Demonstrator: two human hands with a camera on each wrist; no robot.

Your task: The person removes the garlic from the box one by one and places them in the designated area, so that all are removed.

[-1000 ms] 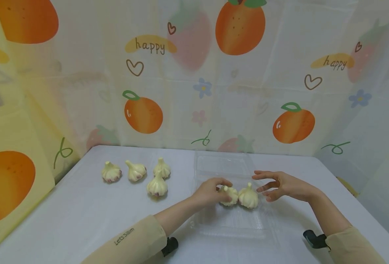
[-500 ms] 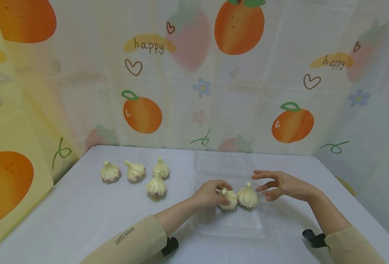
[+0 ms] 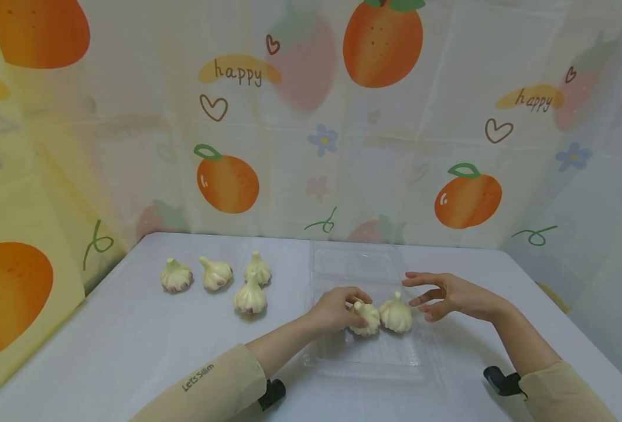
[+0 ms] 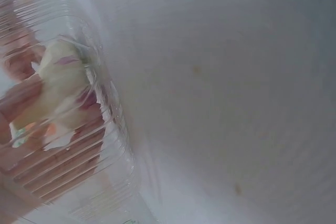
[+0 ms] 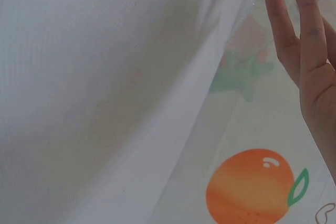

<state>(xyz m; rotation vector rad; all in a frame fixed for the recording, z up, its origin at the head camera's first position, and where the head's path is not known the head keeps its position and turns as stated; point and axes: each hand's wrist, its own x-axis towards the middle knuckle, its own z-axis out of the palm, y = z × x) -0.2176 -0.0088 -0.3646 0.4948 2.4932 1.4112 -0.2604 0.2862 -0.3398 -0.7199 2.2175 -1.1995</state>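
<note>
In the head view my left hand (image 3: 334, 310) grips a pale garlic bulb (image 3: 366, 321) between thumb and fingers, inside a clear plastic container (image 3: 379, 353). Right beside that bulb sits a second garlic bulb (image 3: 396, 315), stem up. My right hand (image 3: 450, 299) hovers at the container's right side, fingers spread and slightly bent, holding nothing. The left wrist view looks through the ribbed container wall (image 4: 113, 129) at the held bulb (image 4: 63, 80), which has purple streaks, with fingers around it. The right wrist view has only the right hand's extended fingers (image 5: 313, 30) at its edge.
Several more garlic bulbs lie on the white table (image 3: 132, 328) at left: one at the far left (image 3: 176, 275), one tilted bulb (image 3: 216, 274), and two close together, the nearer (image 3: 250, 298) in front. The container's transparent lid (image 3: 353, 261) spreads toward the fruit-print curtain (image 3: 290, 176).
The garlic bulb in my left hand has come down slightly and toward me, mostly in the first half second. The right hand has stayed in place.
</note>
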